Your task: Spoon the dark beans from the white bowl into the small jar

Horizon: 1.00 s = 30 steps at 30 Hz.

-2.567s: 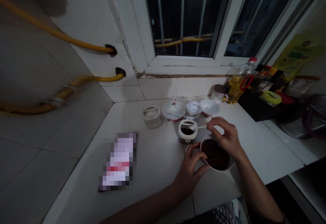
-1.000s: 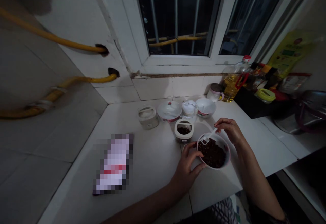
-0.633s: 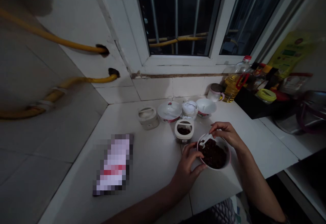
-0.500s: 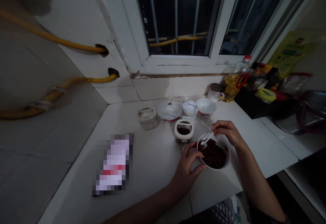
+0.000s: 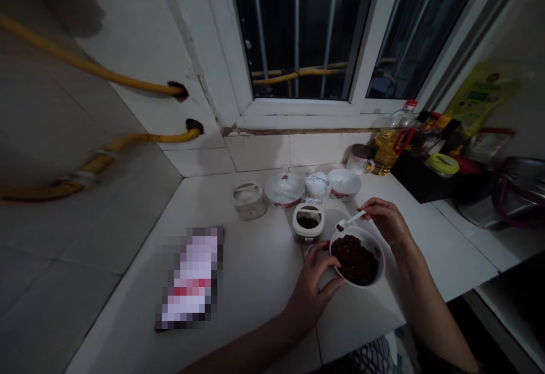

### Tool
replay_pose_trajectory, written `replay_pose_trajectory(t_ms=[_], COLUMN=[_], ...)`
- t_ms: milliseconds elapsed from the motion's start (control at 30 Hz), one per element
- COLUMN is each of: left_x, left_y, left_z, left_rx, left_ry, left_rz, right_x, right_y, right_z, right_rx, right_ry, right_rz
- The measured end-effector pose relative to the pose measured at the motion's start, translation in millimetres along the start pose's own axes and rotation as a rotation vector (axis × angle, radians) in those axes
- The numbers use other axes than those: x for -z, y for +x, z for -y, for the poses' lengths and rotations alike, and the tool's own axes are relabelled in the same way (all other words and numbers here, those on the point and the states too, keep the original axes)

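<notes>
Two hands work at a pink-rimmed white bowl (image 5: 380, 260) heaped with dark, lumpy food (image 5: 353, 261), near the front edge of the counter (image 5: 255, 283). The left hand (image 5: 313, 290) curls around the bowl's near side, its fingers (image 5: 323, 255) closed on the rim. The right hand (image 5: 383, 221) sits just above the far rim, its fingers (image 5: 371, 204) pinching the handle of a small white spoon (image 5: 351, 220), with a dark morsel in the scoop over the bowl.

Just beside the bowl stands an open square container (image 5: 307, 208) holding a little dark food. Beyond it, in a row near the wall, are a white bowl (image 5: 344, 184), a glass jar (image 5: 317, 185), a lidded floral bowl (image 5: 284, 188) and a small round container (image 5: 249, 201). A mug (image 5: 359, 159) and a bottle of yellow oil (image 5: 385, 150) stand further back. To the left lies a pixelated flat object (image 5: 189, 277).
</notes>
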<state>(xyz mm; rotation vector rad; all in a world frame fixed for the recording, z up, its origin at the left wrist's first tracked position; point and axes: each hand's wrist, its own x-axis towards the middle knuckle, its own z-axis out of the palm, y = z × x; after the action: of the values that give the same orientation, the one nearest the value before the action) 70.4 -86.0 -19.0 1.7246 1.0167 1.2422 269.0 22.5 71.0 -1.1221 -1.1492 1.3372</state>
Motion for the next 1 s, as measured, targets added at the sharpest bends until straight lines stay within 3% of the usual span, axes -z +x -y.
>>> replay_pose_trajectory(t_ms=[100,233,400,467,600,733,1000], left_x=[-0.4,-0.6,-0.1,0.1,0.4,1.0,1.7], left_y=[-0.2,-0.2,0.2,0.2,-0.3,0.1,0.0], left_z=[-0.1,0.3,-0.9,-1.1,-0.2,0.0,-1.2], left_rx=[-0.001,0.008,-0.006,-0.014,-0.014,-0.015,0.004], left_ry=[-0.006,-0.006,-0.006,-0.005,-0.006,0.007,0.015], left_rz=[-0.003,-0.003,-0.001,0.000,0.004,0.004,0.009], right_x=[-13.2,-37.8,-52.5,-47.2,-19.5,6.0,-1.4], right_y=[-3.7,-17.2,-28.3,-28.2,-25.2,-25.6,-33.6], right_z=[4.9,11.0,12.6,12.0,9.0,6.9,11.1], right_rx=[0.162,0.471,0.819,0.848,0.800,0.734,0.713], right_ry=[-0.036,-0.336,-0.683,-0.674,-0.570,-0.701,-0.963], right_rz=[-0.043,-0.026,0.219,0.202,0.046,0.142,0.228])
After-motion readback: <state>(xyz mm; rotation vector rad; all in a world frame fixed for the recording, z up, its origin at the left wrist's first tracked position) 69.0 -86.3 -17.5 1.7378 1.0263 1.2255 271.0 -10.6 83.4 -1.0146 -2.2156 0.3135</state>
